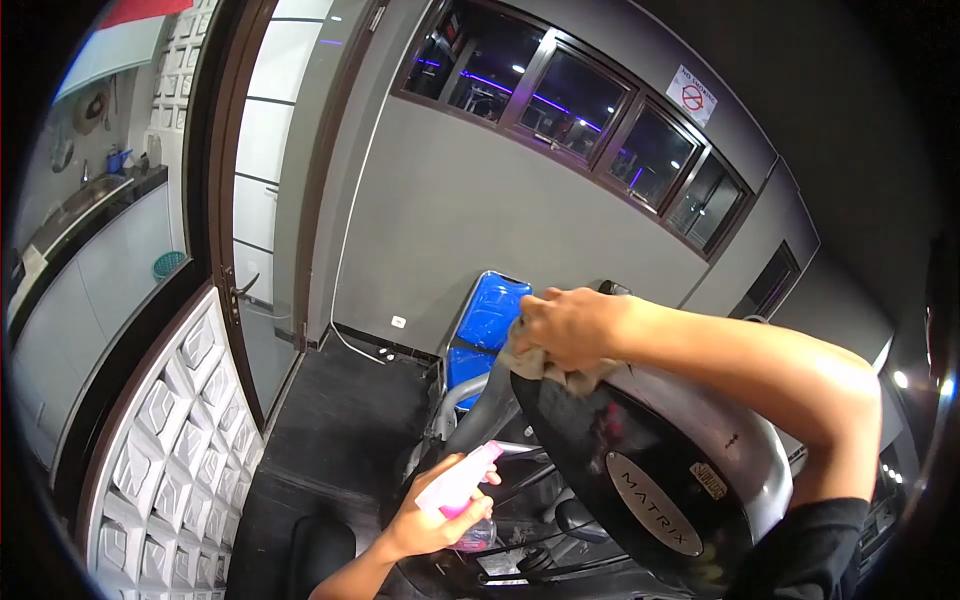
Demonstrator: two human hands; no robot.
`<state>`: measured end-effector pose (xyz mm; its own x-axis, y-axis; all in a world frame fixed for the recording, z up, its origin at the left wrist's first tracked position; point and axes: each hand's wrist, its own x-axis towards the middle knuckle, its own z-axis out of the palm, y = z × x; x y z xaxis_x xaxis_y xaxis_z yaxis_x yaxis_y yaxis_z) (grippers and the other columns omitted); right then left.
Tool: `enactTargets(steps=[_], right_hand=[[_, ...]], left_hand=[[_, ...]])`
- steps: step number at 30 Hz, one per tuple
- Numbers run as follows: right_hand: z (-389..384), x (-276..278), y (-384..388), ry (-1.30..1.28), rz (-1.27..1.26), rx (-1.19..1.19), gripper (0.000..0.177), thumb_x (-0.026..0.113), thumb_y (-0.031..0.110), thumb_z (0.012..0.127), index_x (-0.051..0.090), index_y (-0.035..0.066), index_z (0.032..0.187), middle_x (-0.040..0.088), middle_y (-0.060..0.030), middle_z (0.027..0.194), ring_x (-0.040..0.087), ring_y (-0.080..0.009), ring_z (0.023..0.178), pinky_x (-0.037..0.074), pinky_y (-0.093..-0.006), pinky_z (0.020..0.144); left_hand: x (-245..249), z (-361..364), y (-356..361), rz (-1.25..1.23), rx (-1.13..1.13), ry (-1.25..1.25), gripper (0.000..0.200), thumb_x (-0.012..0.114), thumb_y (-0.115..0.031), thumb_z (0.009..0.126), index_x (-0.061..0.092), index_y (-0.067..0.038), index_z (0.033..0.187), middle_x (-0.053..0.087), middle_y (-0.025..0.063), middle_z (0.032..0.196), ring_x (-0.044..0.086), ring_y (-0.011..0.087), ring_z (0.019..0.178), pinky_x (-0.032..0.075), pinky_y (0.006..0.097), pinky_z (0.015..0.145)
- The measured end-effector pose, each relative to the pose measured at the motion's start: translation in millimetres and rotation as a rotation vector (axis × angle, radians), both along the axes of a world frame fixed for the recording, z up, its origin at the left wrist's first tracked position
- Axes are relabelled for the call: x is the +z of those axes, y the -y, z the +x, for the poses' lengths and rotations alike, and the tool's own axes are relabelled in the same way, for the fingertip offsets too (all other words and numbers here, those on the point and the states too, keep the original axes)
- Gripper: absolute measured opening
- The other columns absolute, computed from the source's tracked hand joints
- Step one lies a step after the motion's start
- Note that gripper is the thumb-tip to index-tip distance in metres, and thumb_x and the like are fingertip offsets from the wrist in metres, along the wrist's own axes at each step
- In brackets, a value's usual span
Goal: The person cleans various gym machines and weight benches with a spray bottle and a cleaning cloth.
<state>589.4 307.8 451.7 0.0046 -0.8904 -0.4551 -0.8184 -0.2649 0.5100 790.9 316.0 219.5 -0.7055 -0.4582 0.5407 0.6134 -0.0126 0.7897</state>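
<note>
At the upper end of the black MATRIX casing [640, 440], the right hand [572, 328] has its grip clamped on a greyish cloth [523, 362]; off the left edge, the left hand [428, 515] is wrapped round a pink-and-white spray bottle [462, 482].

The right hand [570, 328] covers part of the cloth [525, 360], which in turn hides the upper end of the exercise machine [645, 455]; the machine also runs past the bottom edge. Fingers of the left hand [425, 520] conceal the middle of the spray bottle [462, 482]. The blue chair [495, 308] is partly blocked by the machine and cloth. The bottom edge cuts off the left forearm [362, 570] and the black sleeve [822, 540]. Items beside the sink [95, 192] are too small to identify.
</note>
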Motion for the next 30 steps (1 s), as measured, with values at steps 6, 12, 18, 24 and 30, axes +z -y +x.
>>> enactTargets(steps=[6,12,18,24,30], right_hand=[[53,50,-124,-0.072,-0.395,0.145,0.035,0.066,0.013,0.073,0.067,0.022,0.107,0.052,-0.009,0.105,0.057,-0.0244,0.092,0.057,-0.0332,0.066],[83,69,-218,-0.014,-0.496,-0.119,0.063,0.078,0.012,0.049,0.068,0.033,0.108,0.054,-0.0089,0.108,0.055,-0.0281,0.089,0.055,-0.0383,0.071],[71,75,-195,0.06,-0.477,-0.265,0.069,0.08,0.012,0.05,0.066,0.033,0.114,0.054,-0.013,0.111,0.054,-0.0326,0.097,0.052,-0.0422,0.083],[-36,29,-36,0.415,-0.313,-0.186,0.048,0.067,0.02,0.082,0.058,0.015,0.129,0.057,-0.0174,0.121,0.053,-0.0366,0.118,0.044,-0.0456,0.101],[-27,57,-40,0.54,-0.177,-0.447,0.043,0.056,0.034,0.093,0.055,0.019,0.133,0.059,-0.0136,0.127,0.054,-0.0303,0.121,0.041,-0.0415,0.103]], left_hand=[[8,-7,4,0.039,-0.042,-0.021,0.047,0.062,0.006,0.086,0.048,0.007,0.131,0.06,0.0115,0.111,0.066,0.0126,0.076,0.055,0.0259,0.071],[13,-12,7,0.034,-0.091,-0.049,0.049,0.061,0.006,0.086,0.047,0.007,0.133,0.06,0.0122,0.111,0.067,0.0129,0.077,0.055,0.0259,0.071],[-2,-13,12,0.123,-0.098,-0.043,0.049,0.063,0.005,0.085,0.048,0.007,0.132,0.061,0.0123,0.109,0.067,0.0132,0.076,0.054,0.026,0.071],[-3,-11,2,0.048,-0.007,-0.02,0.046,0.064,0.005,0.085,0.05,0.007,0.129,0.065,0.0123,0.104,0.068,0.0132,0.072,0.053,0.0265,0.071],[-5,-1,-8,0.03,-0.017,-0.04,0.048,0.062,0.007,0.085,0.045,0.009,0.13,0.061,0.0162,0.106,0.069,0.016,0.075,0.055,0.0274,0.071]])
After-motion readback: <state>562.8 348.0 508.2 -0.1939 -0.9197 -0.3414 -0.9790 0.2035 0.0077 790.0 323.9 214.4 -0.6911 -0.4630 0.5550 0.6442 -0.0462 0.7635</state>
